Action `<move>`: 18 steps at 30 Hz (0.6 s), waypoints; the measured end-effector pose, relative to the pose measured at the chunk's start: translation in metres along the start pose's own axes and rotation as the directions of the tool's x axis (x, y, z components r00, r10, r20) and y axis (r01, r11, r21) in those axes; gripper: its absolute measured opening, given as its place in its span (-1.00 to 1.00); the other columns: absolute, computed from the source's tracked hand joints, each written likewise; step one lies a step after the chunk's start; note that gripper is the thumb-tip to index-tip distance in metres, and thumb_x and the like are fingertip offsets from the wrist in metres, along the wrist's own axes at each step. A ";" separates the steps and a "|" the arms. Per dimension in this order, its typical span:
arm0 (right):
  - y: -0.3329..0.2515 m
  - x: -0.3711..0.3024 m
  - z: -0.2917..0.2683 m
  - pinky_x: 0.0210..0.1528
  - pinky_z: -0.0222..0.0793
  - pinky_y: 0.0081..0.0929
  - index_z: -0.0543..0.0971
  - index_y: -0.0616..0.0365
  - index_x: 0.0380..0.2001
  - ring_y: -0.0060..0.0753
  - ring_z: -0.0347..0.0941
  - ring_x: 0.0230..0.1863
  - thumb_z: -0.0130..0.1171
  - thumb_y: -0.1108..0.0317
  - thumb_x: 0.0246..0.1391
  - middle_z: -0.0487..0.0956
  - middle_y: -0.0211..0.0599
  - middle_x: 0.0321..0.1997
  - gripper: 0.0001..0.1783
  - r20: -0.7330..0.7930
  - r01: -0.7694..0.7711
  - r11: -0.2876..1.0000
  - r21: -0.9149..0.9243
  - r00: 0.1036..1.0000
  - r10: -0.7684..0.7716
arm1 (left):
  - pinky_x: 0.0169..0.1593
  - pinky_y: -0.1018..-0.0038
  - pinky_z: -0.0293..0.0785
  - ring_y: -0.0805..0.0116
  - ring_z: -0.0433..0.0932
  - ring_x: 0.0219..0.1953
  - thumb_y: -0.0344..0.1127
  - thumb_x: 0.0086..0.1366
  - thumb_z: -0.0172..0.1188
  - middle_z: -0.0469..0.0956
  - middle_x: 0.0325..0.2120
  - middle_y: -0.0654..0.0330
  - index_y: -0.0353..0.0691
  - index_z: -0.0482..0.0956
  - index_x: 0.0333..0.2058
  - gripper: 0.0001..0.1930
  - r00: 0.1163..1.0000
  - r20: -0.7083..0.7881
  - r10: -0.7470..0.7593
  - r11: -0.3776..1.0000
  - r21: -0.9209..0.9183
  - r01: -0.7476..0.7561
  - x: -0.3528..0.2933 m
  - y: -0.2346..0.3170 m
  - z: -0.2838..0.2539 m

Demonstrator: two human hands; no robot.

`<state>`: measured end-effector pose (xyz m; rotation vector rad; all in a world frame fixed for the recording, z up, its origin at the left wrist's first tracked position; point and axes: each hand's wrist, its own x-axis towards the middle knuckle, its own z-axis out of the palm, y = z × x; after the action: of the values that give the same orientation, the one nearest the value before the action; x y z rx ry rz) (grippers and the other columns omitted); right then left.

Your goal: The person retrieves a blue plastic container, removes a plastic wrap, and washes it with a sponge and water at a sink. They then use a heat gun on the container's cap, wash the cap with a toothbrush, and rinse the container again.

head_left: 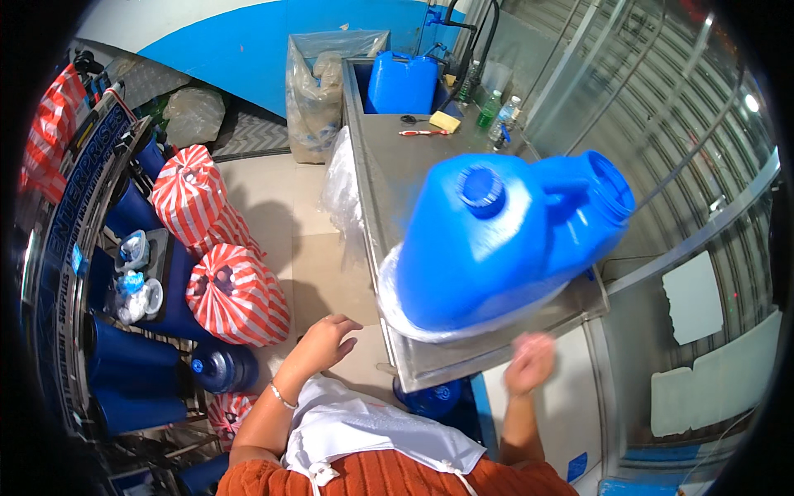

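Currently the left hand [328, 341] hangs released, loosely bent; whether the blurred right hand [530, 364] is clenched, I cannot tell. Just ahead of both hands, the blue container [484, 256] rests on white plastic [393, 302] over the tabletop [389, 161].

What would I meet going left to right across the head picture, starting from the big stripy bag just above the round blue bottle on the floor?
Red-and-white striped bag → left hand → big blue jug → upper white sheet.
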<state>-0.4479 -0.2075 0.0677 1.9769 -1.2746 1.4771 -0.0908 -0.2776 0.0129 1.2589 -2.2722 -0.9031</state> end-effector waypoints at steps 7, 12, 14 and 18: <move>-0.103 0.042 0.218 -0.38 0.43 -0.41 0.65 0.07 -0.07 -0.25 0.50 -0.44 0.18 0.48 0.08 0.51 -0.23 -0.43 -0.68 0.807 -0.540 0.746 0.389 0.591 0.006 | 0.01 0.20 0.48 -0.07 0.53 -0.09 -0.39 0.15 0.22 0.57 -0.17 -0.03 -0.29 0.58 -0.11 -0.70 0.983 0.050 0.176 0.984 -0.043 -0.173 0.067 -0.101 -0.079; -0.097 0.085 0.355 -0.34 0.45 -0.45 0.62 0.09 -0.01 -0.40 0.52 -0.39 0.16 0.51 0.11 0.50 -0.26 -0.36 -0.65 0.840 -0.651 0.679 0.339 0.534 0.093 | 0.01 0.18 0.48 -0.09 0.53 -0.11 -0.39 0.13 0.24 0.55 -0.18 -0.07 -0.31 0.57 -0.09 -0.66 0.989 0.091 0.120 0.992 0.036 -0.124 0.087 -0.177 -0.153; -0.083 0.097 0.396 -0.28 0.48 -0.48 0.62 0.07 -0.02 -0.44 0.52 -0.37 0.18 0.51 0.10 0.52 -0.27 -0.33 -0.65 0.842 -0.666 0.680 0.307 0.523 0.132 | 0.01 0.18 0.47 -0.10 0.53 -0.11 -0.38 0.13 0.25 0.55 -0.18 -0.08 -0.31 0.57 -0.08 -0.65 0.995 0.085 0.061 0.997 0.032 -0.064 0.091 -0.204 -0.175; -0.026 0.120 0.467 -0.25 0.49 -0.48 0.63 0.05 -0.05 -0.39 0.53 -0.34 0.22 0.47 0.07 0.53 -0.25 -0.28 -0.67 0.813 -0.683 0.708 0.182 0.509 0.282 | 0.03 0.19 0.47 -0.11 0.53 -0.11 -0.36 0.16 0.23 0.54 -0.15 -0.07 -0.28 0.57 -0.05 -0.65 0.994 0.066 -0.091 0.996 0.013 0.090 0.111 -0.249 -0.204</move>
<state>-0.1555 -0.5856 -0.0005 2.9305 -2.1576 1.3210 0.1247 -0.5407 -0.0117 1.3651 -2.2886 -0.9803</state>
